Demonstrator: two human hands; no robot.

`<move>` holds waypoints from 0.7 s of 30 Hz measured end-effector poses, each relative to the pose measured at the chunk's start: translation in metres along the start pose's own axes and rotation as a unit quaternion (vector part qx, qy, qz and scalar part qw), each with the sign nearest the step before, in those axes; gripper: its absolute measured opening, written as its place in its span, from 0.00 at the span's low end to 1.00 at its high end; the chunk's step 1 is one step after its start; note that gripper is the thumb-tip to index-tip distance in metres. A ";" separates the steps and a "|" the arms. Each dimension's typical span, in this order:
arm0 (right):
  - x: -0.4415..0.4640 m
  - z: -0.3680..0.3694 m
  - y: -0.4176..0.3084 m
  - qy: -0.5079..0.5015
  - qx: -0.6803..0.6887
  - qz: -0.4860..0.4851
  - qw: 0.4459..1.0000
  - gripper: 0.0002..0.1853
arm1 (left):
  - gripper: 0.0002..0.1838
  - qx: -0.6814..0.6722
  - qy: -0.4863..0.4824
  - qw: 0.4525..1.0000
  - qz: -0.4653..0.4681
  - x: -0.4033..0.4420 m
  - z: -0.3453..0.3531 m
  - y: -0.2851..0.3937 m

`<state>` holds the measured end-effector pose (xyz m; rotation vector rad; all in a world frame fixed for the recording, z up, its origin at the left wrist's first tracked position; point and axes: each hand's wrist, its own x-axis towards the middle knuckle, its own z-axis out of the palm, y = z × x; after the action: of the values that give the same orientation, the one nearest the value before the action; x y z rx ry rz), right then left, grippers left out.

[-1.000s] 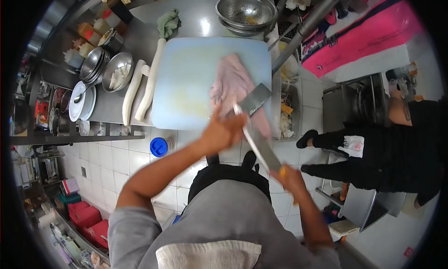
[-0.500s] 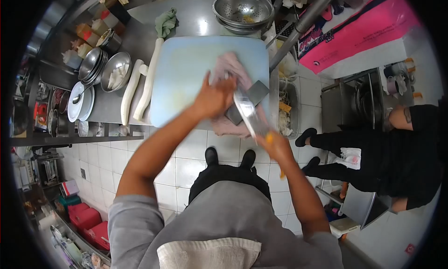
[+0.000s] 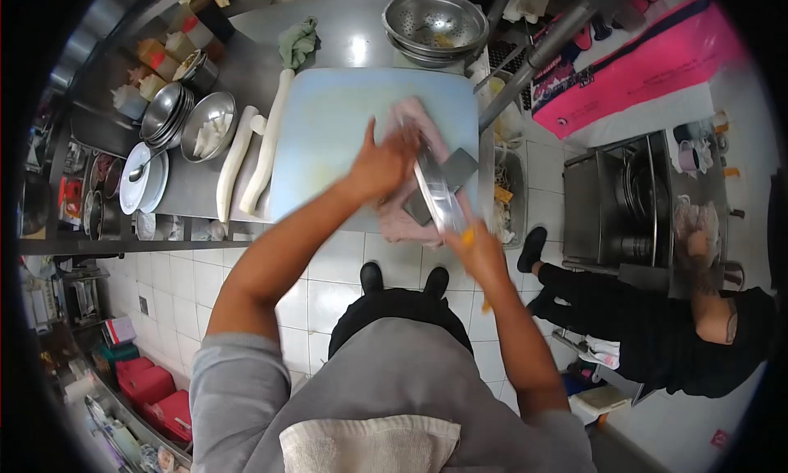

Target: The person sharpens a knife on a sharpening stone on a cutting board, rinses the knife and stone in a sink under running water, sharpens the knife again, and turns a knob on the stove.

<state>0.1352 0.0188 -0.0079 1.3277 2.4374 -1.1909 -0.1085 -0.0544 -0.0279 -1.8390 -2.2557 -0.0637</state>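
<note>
My right hand (image 3: pixel 481 258) is closed around the yellow handle of a broad-bladed knife (image 3: pixel 435 192). The blade lies slantwise across a dark grey whetstone (image 3: pixel 461 168), partly covering it. Beneath the stone, a pink cloth (image 3: pixel 408 227) is spread on the right part of a pale blue cutting board (image 3: pixel 324 116) and hangs over its front edge. My left hand (image 3: pixel 382 163) rests its fingers at the far end of the blade, with the thumb stretched away from it. Those fingertips are blurred by motion.
Left of the board lie long peeled white stalks (image 3: pixel 236 165) and a metal bowl (image 3: pixel 207 126) of white pieces. A green cloth (image 3: pixel 297 43) and stacked colanders (image 3: pixel 435 21) stand behind. At right, a person in black (image 3: pixel 657 329) reaches toward a counter.
The knife shifts slightly over the whetstone along with both my hands. The person at right has turned and now reaches an arm toward the counter. My view has shifted a little.
</note>
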 end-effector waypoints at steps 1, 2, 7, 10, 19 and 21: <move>0.016 -0.007 -0.025 0.031 -0.002 -0.008 0.999 0.35 | 0.23 -0.042 -0.023 0.999 -0.023 0.017 0.000 -0.016; 0.027 -0.008 -0.039 0.058 -0.049 -0.034 0.997 0.35 | 0.23 -0.042 -0.021 0.999 -0.018 0.021 -0.004 -0.018; 0.025 -0.002 -0.046 0.059 -0.109 -0.005 0.992 0.35 | 0.22 -0.150 -0.016 0.984 0.093 0.006 -0.017 -0.003; 0.024 0.001 -0.048 0.082 -0.103 -0.002 0.991 0.36 | 0.22 -0.175 -0.017 0.975 0.139 -0.007 -0.008 0.001; -0.073 0.042 0.004 -0.010 0.002 0.067 0.998 0.36 | 0.17 -0.241 0.066 0.944 0.217 -0.093 -0.034 0.052; -0.045 0.042 0.003 0.038 -0.055 0.038 0.997 0.37 | 0.18 -0.214 0.056 0.951 0.218 -0.070 -0.012 0.035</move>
<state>0.1542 -0.0389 -0.0180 1.4442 2.4415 -0.9910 -0.0602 -0.1163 -0.0347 -2.4391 -1.8079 -0.6058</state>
